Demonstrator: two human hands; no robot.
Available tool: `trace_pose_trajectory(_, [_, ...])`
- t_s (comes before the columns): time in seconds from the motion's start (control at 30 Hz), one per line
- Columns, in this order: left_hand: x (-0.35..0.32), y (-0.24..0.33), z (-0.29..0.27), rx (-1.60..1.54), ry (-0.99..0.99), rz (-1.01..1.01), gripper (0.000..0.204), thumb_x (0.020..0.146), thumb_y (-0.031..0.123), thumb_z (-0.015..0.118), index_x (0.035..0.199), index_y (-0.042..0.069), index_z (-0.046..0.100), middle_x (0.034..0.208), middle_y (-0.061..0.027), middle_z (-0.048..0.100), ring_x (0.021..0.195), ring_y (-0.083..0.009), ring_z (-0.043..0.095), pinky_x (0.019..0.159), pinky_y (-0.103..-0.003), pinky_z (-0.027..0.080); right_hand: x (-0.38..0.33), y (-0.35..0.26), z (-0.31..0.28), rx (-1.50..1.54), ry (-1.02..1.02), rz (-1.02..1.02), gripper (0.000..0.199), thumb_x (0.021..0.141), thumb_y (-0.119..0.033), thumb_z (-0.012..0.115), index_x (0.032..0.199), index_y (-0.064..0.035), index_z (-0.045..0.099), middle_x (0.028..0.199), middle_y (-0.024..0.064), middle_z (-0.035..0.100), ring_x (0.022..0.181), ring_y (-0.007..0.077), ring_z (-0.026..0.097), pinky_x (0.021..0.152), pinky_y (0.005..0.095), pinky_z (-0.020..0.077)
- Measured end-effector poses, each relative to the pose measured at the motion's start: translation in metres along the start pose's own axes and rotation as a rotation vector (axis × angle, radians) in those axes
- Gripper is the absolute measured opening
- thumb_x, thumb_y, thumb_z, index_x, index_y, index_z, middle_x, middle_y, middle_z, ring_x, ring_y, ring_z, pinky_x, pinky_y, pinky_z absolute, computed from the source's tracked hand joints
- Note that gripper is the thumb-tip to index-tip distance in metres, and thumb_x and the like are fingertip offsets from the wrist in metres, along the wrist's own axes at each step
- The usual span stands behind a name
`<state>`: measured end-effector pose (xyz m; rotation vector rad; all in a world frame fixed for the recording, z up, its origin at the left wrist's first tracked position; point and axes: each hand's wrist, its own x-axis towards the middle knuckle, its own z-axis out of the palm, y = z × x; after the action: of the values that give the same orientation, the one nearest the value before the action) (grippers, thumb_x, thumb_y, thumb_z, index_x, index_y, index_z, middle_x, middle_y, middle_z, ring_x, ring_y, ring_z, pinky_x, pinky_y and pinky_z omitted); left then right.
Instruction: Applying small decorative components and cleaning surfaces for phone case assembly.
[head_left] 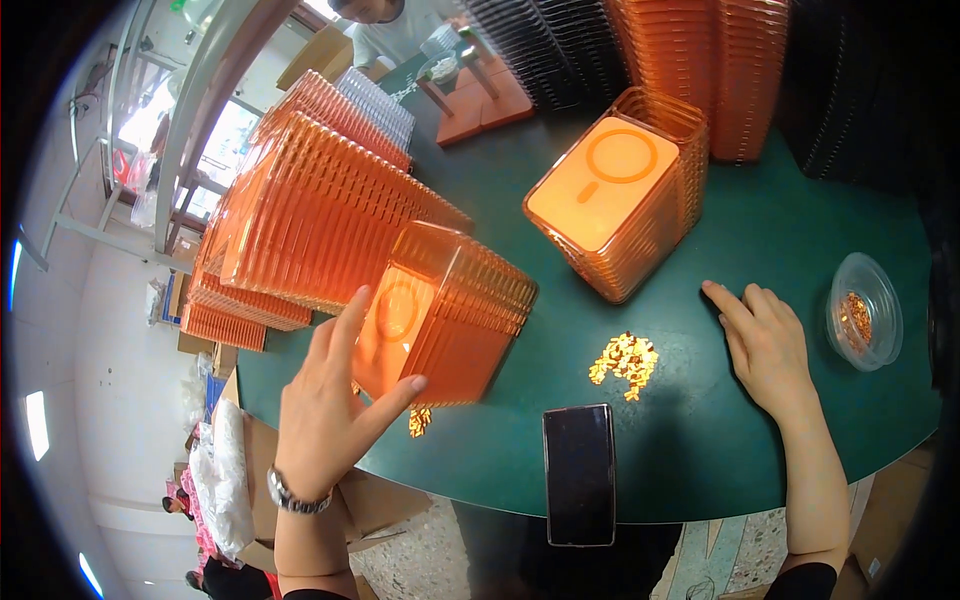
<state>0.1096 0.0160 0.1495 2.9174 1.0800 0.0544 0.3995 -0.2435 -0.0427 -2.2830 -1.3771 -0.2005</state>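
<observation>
My left hand (335,395), with a metal watch at the wrist, spreads its thumb and fingers over the near left edge of a stack of clear orange phone cases (470,325). I cannot tell how firmly it touches them. Small gold-coloured pieces (420,421) lie at the foot of that stack. Over the table at the right is my right hand (765,340), index finger stretched out and nothing visible in it. Left of it lies a loose pile of gold pieces (625,364). Beyond stands another stack of orange cases (620,190), a ring mark on its top.
A dark phone (580,475) lies at the green table's (480,475) near edge. A clear round tub (868,310) with gold pieces sits far right. Tall orange stacks (320,220) and black stacks (545,50) stand behind, near a red-brown stand (485,105). Another person (395,35) is across the table.
</observation>
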Motion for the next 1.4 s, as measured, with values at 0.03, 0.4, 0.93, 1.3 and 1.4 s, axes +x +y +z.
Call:
trace_pose_trajectory(0.03, [-0.001, 0.001, -0.003, -0.003, -0.004, 0.008, 0.091, 0.088, 0.046, 0.084, 0.161, 0.008, 0.044, 0.134, -0.0221, 0.064, 0.116, -0.0418, 0.069, 0.094, -0.048, 0.058, 0.0, 0.0, 0.0, -0.002, 0.001, 0.001, 0.041, 0.097, -0.006, 0.067, 0.137, -0.0135, 0.069, 0.093, 0.0106, 0.056, 0.088, 0.0297, 0.061, 0.081, 0.0437, 0.0516])
trace_pose_trajectory(0.4, [0.133, 0.132, 0.032, -0.132, 0.304, 0.534, 0.081, 0.091, 0.046, 0.081, 0.149, -0.003, 0.054, 0.13, -0.027, 0.068, 0.119, -0.0404, 0.069, 0.099, -0.046, 0.057, 0.002, -0.004, 0.002, -0.004, 0.001, 0.014, 0.042, 0.098, -0.01, 0.069, 0.139, -0.0158, 0.069, 0.092, 0.0114, 0.057, 0.088, 0.0302, 0.061, 0.081, 0.0437, 0.0517])
trace_pose_trajectory(0.93, [0.003, 0.064, 0.035, -1.323, -0.273, 0.387, 0.068, 0.102, 0.011, 0.063, 0.161, -0.007, 0.037, 0.164, -0.0169, 0.047, 0.145, -0.0274, 0.052, 0.12, -0.042, 0.04, 0.001, -0.006, 0.001, -0.022, 0.011, 0.014, 0.044, 0.1, -0.011, 0.068, 0.144, -0.0138, 0.067, 0.095, 0.012, 0.061, 0.089, 0.0316, 0.064, 0.082, 0.0441, 0.0532])
trace_pose_trajectory(1.3, [-0.14, -0.07, 0.114, -1.269, -0.146, -0.307, 0.022, 0.105, 0.018, 0.069, 0.119, 0.001, 0.065, 0.115, -0.0132, 0.077, 0.104, -0.0302, 0.077, 0.086, -0.036, 0.059, -0.005, 0.01, 0.003, -0.173, -0.05, 0.054, 0.028, 0.109, -0.01, 0.059, 0.134, -0.0029, 0.068, 0.098, 0.0234, 0.076, 0.077, 0.0328, 0.073, 0.071, 0.0409, 0.0555])
trace_pose_trajectory(1.4, [-0.145, -0.093, 0.127, -0.94, -0.086, -0.04, 0.012, 0.102, 0.015, 0.068, 0.111, 0.007, 0.065, 0.101, -0.0062, 0.074, 0.092, -0.0249, 0.074, 0.077, -0.036, 0.058, -0.013, -0.091, -0.036, -0.02, -0.108, 0.06, 0.026, 0.109, -0.006, 0.057, 0.132, -0.0015, 0.069, 0.092, 0.0171, 0.076, 0.069, 0.0204, 0.065, 0.066, 0.0344, 0.0508])
